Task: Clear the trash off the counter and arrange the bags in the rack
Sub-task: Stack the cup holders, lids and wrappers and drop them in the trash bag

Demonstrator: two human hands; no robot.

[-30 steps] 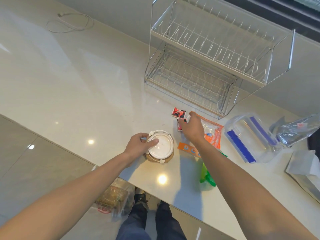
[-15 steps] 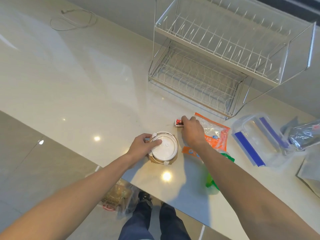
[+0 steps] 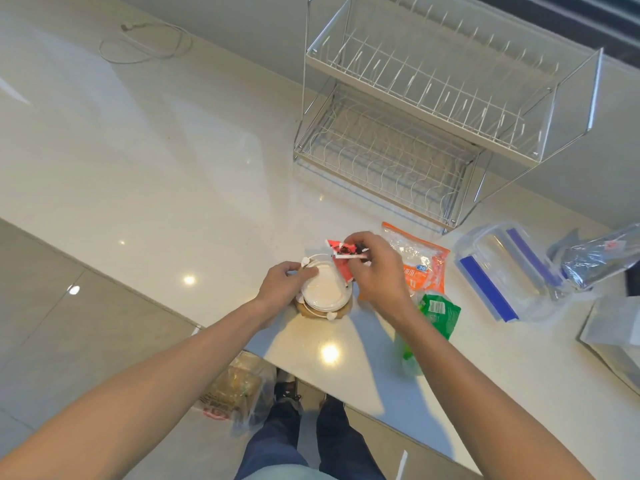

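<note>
Head view looks down at our two bare arms, which reach up from the bottom of the frame to the middle. Our left hand (image 3: 282, 287) comes in from the lower left. It curls around the left side of a round brown tub with a white lid (image 3: 325, 292), and the thumb lies on top of the lid. The tub sits on the pale counter (image 3: 173, 161) near its front edge.

Our right hand (image 3: 375, 268) comes in from the lower right. It is bent at the wrist, and the fingers pinch a small red wrapper (image 3: 341, 261) with white edges. The wrapper hangs in the air just above the right side of the lid. We cannot tell if it touches the lid.

Just right of that hand, an orange and clear bag (image 3: 420, 261) lies flat on the counter. A green bag (image 3: 440, 315) lies below it, partly hidden under our right arm. Farther right sits a clear bag with blue strips (image 3: 498, 275), and a shiny clear bag (image 3: 595, 258) is at the right edge of the frame.

A silver wire rack (image 3: 433, 109) with two shelves stands in the upper right, against the wall. A thin white cord (image 3: 145, 43) lies in the upper left. At the bottom of the frame, a clear bag with brown stuff (image 3: 239, 393) sits on the floor next to our feet.
</note>
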